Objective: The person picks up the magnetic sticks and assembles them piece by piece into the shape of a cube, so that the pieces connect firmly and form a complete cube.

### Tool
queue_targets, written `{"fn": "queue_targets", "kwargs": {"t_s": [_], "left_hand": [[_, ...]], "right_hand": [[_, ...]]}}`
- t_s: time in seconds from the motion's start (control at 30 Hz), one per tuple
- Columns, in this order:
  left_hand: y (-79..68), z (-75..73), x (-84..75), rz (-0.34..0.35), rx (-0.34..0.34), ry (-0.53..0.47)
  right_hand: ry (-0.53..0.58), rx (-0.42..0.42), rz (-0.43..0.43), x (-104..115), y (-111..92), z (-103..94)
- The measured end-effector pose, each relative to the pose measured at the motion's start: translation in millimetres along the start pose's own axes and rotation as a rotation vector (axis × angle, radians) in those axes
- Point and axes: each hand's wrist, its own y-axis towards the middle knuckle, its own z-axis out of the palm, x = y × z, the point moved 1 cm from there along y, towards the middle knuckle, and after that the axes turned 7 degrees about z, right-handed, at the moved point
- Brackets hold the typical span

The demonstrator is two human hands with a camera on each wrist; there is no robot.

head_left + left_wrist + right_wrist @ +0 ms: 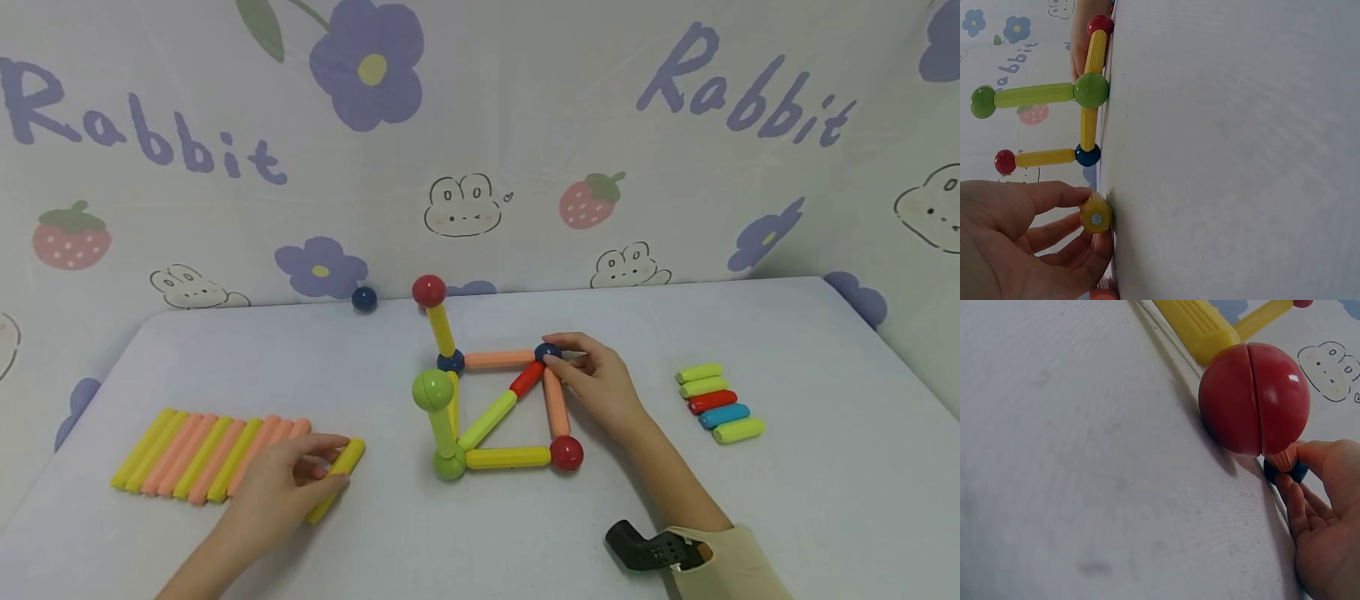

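My left hand (273, 492) pinches a yellow rod (350, 457) between thumb and fingers, low over the table; its round end with a metal dot faces the left wrist view. With the right hand (603, 387) I hold the dark blue ball (545, 353) at the back right corner of a four-sided magnetic frame. Two orange rods and a short red rod (527, 379) meet that ball. A red ball (566, 453) forms the front right corner, a green ball (450, 463) the front left. Uprights at the left carry a red ball (429, 291) and a green ball (432, 390).
Yellow and orange rods (183, 454) lie in a row at the left, partly behind my left hand. Several short green, red and blue rods (718, 412) lie at the right. A loose dark blue ball (364, 299) sits at the back edge, before a printed cloth (525, 100).
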Motion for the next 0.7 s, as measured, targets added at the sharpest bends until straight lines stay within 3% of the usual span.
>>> {"fn": "queue_targets", "kwargs": {"t_s": [0.17, 0.37, 0.53, 0.7], "left_hand": [[2.6, -2.0, -6.5, -0.013, 0.026, -0.006], [11.4, -6.1, -19.5, -0.072, 0.039, -0.13], [20.3, -14.5, -34.0, -0.095, -0.022, -0.298], [30.8, -21.5, -55.9, -0.128, -0.08, -0.559]], "right_hand": [[0.003, 0.0, 0.005, 0, 0, -0.7], [0.009, 0.003, 0.007, 0, -1, -0.6], [0.003, 0.004, 0.005, 0, 0, 0.0], [0.003, 0.002, 0.01, 0, 0, -0.4]]}}
